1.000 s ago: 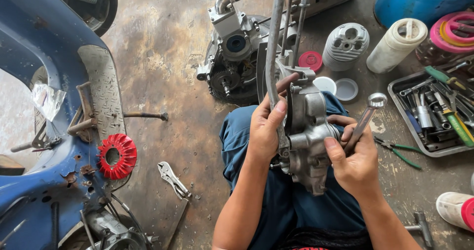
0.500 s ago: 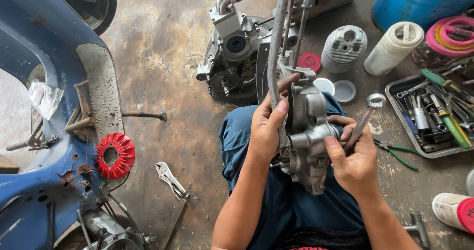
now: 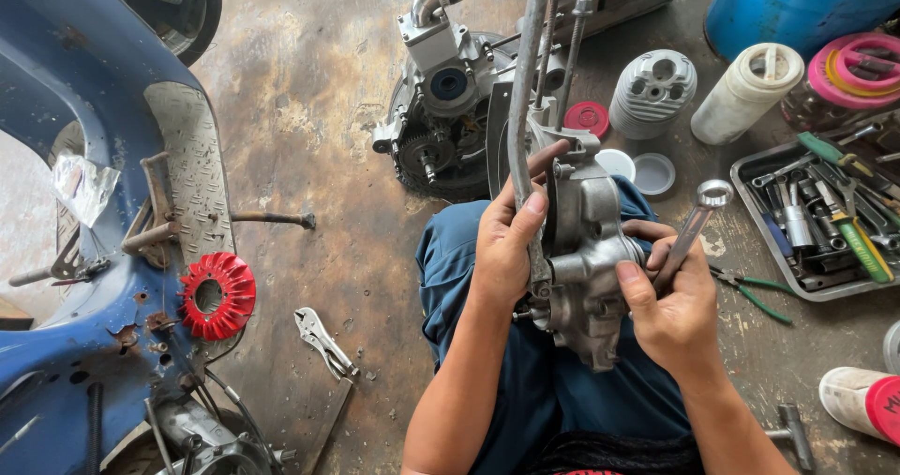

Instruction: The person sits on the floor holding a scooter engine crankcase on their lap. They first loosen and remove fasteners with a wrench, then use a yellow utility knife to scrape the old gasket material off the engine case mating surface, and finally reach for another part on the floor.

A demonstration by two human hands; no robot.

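Observation:
A grey cast-metal engine casing (image 3: 586, 264) with a long bent metal tube (image 3: 525, 81) rests upright on my lap. My left hand (image 3: 506, 241) grips its left edge, fingers wrapped around the tube's base. My right hand (image 3: 670, 306) presses against the casing's right side and holds a silver ring spanner (image 3: 694, 222), whose ring end points up and to the right. My legs in blue trousers (image 3: 562, 391) lie under the casing.
A second engine block (image 3: 445, 109) lies on the stained concrete floor ahead. A grey tray of tools (image 3: 825, 222) sits at right, with green-handled pliers (image 3: 750, 292) beside it. A blue scooter frame (image 3: 84, 250) with a red fan (image 3: 217, 295) fills the left. Locking pliers (image 3: 323, 342) lie near my knee.

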